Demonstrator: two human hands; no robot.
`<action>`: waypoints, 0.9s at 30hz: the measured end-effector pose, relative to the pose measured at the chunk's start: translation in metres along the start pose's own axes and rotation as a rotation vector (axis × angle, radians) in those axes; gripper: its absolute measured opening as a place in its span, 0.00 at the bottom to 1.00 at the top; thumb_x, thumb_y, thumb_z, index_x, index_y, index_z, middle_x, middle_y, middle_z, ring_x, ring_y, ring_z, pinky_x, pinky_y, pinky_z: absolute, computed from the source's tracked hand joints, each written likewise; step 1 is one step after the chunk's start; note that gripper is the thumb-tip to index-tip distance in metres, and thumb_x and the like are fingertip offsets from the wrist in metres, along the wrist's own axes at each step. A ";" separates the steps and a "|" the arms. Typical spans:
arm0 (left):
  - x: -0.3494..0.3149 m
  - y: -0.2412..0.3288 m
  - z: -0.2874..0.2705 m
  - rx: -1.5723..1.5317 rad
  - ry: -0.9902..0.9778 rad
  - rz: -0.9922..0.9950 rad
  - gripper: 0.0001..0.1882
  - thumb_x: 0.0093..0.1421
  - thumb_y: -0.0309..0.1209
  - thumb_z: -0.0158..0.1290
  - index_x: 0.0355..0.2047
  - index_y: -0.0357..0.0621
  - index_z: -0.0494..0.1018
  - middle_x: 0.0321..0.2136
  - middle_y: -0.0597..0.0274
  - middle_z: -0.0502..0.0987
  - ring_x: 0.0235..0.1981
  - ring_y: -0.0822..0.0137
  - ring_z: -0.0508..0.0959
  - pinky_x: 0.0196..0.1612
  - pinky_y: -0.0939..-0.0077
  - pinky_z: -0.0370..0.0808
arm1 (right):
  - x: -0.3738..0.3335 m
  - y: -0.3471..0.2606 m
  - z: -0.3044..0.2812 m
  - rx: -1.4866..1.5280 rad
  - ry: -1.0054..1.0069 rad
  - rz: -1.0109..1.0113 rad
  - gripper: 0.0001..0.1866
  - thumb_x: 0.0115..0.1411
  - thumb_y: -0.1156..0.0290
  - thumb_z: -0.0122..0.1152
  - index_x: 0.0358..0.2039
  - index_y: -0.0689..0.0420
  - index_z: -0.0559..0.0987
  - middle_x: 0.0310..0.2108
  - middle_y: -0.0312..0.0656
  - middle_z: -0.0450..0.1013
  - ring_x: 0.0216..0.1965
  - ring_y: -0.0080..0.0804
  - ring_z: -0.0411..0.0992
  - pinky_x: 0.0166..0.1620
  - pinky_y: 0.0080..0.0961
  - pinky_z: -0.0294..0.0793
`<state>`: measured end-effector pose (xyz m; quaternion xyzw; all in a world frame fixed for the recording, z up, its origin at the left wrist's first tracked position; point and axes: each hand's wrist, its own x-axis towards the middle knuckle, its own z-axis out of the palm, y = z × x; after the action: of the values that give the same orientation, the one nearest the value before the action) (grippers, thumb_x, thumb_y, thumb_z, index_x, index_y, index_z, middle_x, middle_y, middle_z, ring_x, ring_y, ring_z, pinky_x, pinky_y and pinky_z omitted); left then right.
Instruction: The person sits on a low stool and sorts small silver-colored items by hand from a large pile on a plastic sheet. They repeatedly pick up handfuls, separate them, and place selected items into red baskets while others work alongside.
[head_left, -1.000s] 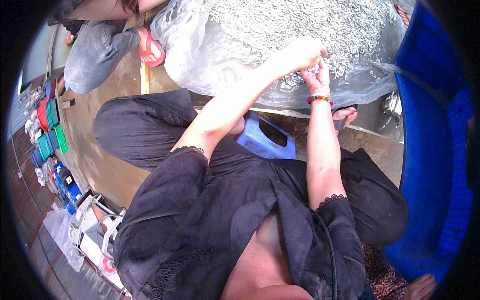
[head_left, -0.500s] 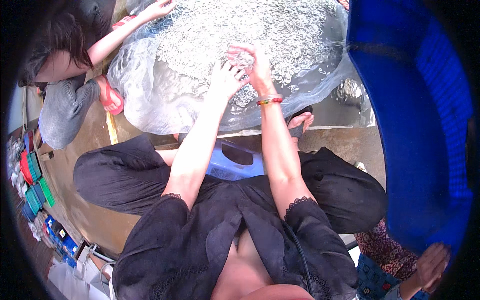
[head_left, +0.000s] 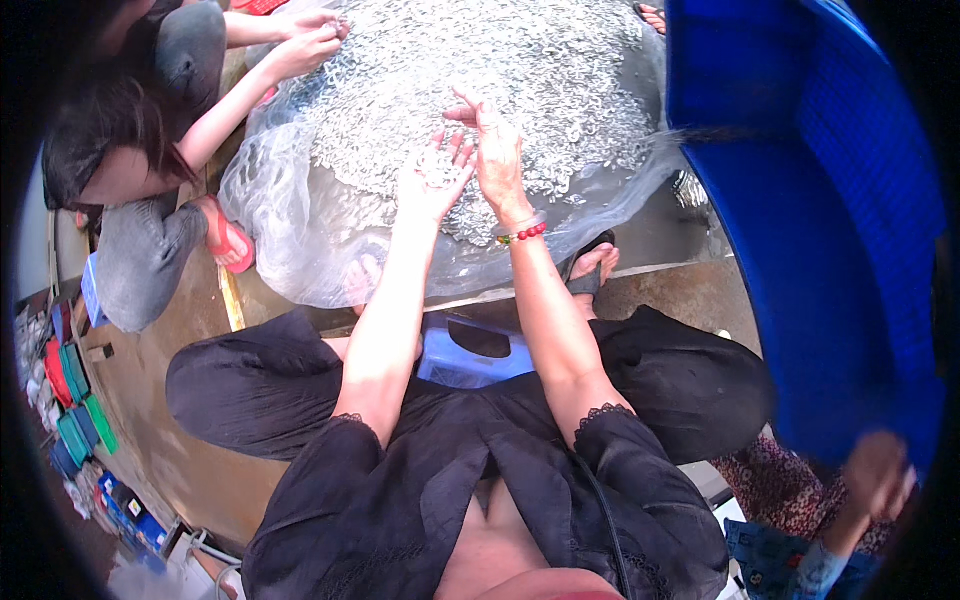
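My left hand (head_left: 434,180) is turned palm up over the near part of a broad silvery heap (head_left: 540,70). In its palm lies a small pile of whitish pieces (head_left: 438,172), which look like tiny fish. Beside it, on the right, my right hand (head_left: 497,155) shows its back, with its upper fingers stretched out to the left and nothing seen in it. A red beaded bracelet circles that wrist. Under the heap spreads a pale, see-through net or sheet (head_left: 330,275), wet and bunched at its near left edge.
A large blue plastic crate (head_left: 810,210) stands close on the right, another person's blurred hand (head_left: 878,475) at its near end. At the far left, a crouching person's hands (head_left: 310,50) hover by the heap. A blue stool (head_left: 450,372) sits between my legs.
My right hand, which showed a whitish clump, has turned over and no longer shows it. My left hand now lies palm up with pieces in it. The view has shifted slightly.
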<state>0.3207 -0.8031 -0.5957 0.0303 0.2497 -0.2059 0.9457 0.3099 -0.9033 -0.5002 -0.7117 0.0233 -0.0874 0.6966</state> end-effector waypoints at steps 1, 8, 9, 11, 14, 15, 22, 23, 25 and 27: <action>0.000 -0.001 0.000 -0.033 0.004 -0.011 0.20 0.59 0.41 0.35 0.47 0.45 0.62 0.45 0.51 0.65 0.49 0.53 0.64 0.54 0.50 0.58 | 0.001 0.003 -0.002 -0.012 0.038 -0.067 0.22 0.63 0.56 0.35 0.46 0.57 0.71 0.28 0.41 0.74 0.16 0.18 0.62 0.22 0.18 0.65; -0.003 0.000 0.000 0.013 0.007 -0.055 0.22 0.60 0.44 0.34 0.48 0.44 0.61 0.47 0.52 0.65 0.50 0.54 0.64 0.55 0.50 0.57 | -0.003 0.011 -0.003 0.013 0.052 0.025 0.26 0.63 0.52 0.32 0.47 0.58 0.72 0.31 0.45 0.74 0.34 0.30 0.70 0.42 0.28 0.66; -0.003 0.001 0.001 0.004 0.007 -0.062 0.22 0.60 0.44 0.33 0.48 0.44 0.61 0.46 0.53 0.65 0.50 0.55 0.64 0.55 0.49 0.57 | -0.003 0.011 -0.003 0.022 0.061 0.054 0.27 0.63 0.52 0.31 0.47 0.59 0.71 0.31 0.46 0.74 0.34 0.30 0.70 0.42 0.27 0.67; -0.006 -0.001 0.003 0.062 0.040 -0.063 0.22 0.60 0.44 0.33 0.48 0.45 0.61 0.46 0.53 0.65 0.49 0.55 0.64 0.55 0.47 0.57 | 0.000 0.026 -0.006 0.086 0.105 0.064 0.27 0.63 0.52 0.31 0.47 0.59 0.71 0.31 0.46 0.73 0.34 0.30 0.70 0.42 0.27 0.67; -0.007 -0.001 0.004 0.078 0.054 -0.065 0.23 0.61 0.45 0.31 0.48 0.46 0.63 0.46 0.53 0.66 0.49 0.54 0.65 0.55 0.46 0.56 | 0.001 0.055 -0.014 0.191 0.216 0.076 0.28 0.63 0.52 0.31 0.47 0.61 0.70 0.30 0.46 0.73 0.32 0.29 0.71 0.40 0.25 0.69; -0.008 -0.003 0.005 0.072 0.063 -0.066 0.23 0.61 0.46 0.29 0.47 0.46 0.64 0.45 0.53 0.67 0.48 0.54 0.66 0.55 0.47 0.55 | 0.001 0.065 -0.020 0.222 0.269 0.095 0.27 0.63 0.52 0.31 0.47 0.61 0.70 0.30 0.46 0.73 0.32 0.29 0.71 0.39 0.24 0.70; -0.009 -0.006 -0.009 0.044 0.072 -0.055 0.24 0.61 0.47 0.29 0.46 0.47 0.65 0.41 0.53 0.69 0.47 0.55 0.65 0.55 0.49 0.55 | -0.005 0.112 -0.044 0.354 0.527 0.230 0.26 0.64 0.52 0.32 0.46 0.60 0.70 0.26 0.44 0.72 0.27 0.28 0.71 0.33 0.22 0.72; -0.005 -0.005 -0.020 0.029 0.030 -0.070 0.24 0.61 0.47 0.29 0.46 0.47 0.65 0.41 0.53 0.69 0.46 0.55 0.65 0.55 0.49 0.55 | 0.000 0.111 -0.043 0.369 0.535 0.245 0.26 0.64 0.52 0.32 0.46 0.60 0.70 0.26 0.44 0.71 0.27 0.29 0.71 0.32 0.22 0.72; 0.005 0.003 -0.044 -0.002 -0.128 -0.094 0.25 0.60 0.49 0.30 0.46 0.48 0.65 0.41 0.53 0.68 0.46 0.55 0.66 0.54 0.50 0.57 | 0.000 0.099 -0.041 0.381 0.561 0.277 0.25 0.63 0.54 0.34 0.46 0.61 0.70 0.27 0.44 0.71 0.27 0.29 0.70 0.33 0.22 0.71; 0.006 -0.005 -0.051 0.003 -0.135 -0.106 0.25 0.59 0.51 0.32 0.47 0.50 0.66 0.42 0.56 0.68 0.47 0.56 0.66 0.53 0.53 0.58 | 0.000 0.107 -0.050 0.363 0.552 0.242 0.24 0.63 0.56 0.33 0.45 0.59 0.71 0.27 0.44 0.71 0.28 0.28 0.70 0.33 0.22 0.72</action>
<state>0.3002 -0.8013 -0.6430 0.0044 0.1861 -0.2575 0.9482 0.3120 -0.9554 -0.6058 -0.5180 0.2789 -0.1962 0.7845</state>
